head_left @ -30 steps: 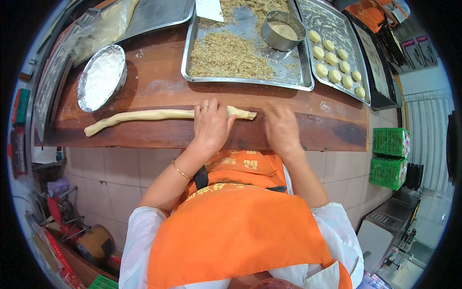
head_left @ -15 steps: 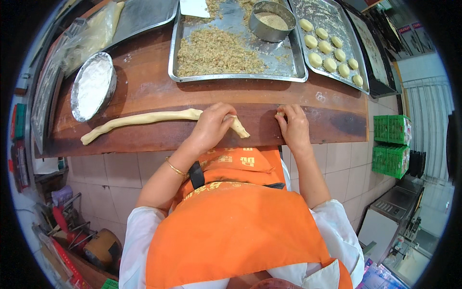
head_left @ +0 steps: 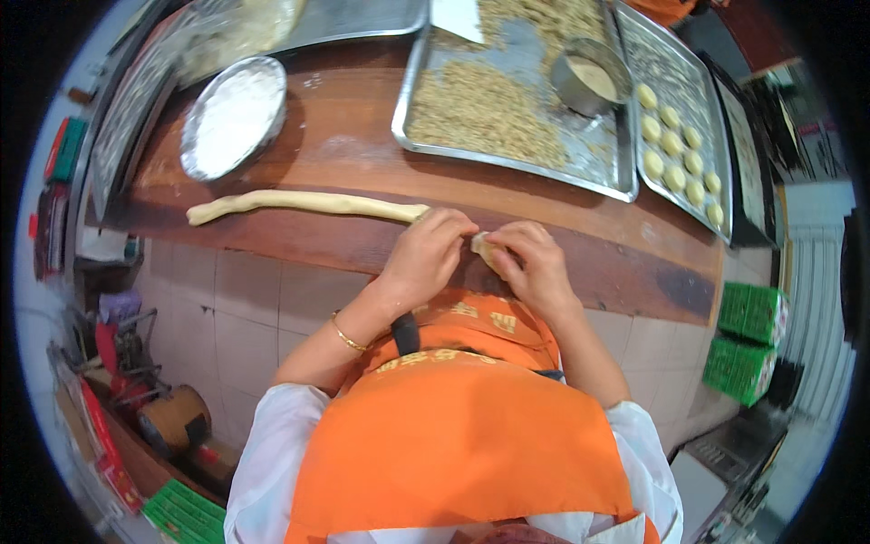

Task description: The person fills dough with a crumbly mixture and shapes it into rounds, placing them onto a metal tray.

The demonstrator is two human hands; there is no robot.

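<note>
A long pale dough rope [head_left: 308,201] lies along the front part of the wooden table, running from the left to my left hand. My left hand [head_left: 428,254] is closed around the rope near its right end. Close beside it, my right hand [head_left: 533,265] pinches the dough end [head_left: 486,250] between thumb and fingers. My fingers hide the stretch between the two hands, so I cannot tell whether the end is still joined to the rope.
A bowl of white flour [head_left: 234,118] stands at the left. Beyond my hands, a metal tray [head_left: 517,163] holds crumbly filling and a round metal container [head_left: 591,77]. Right of it, another tray [head_left: 727,154] carries several small dough balls [head_left: 672,143]. The wooden table's front edge [head_left: 625,306] is close to me.
My right hand has come left to the rope's end and now grips the dough there. The view has shifted, so the table and trays sit farther right and tilted.
</note>
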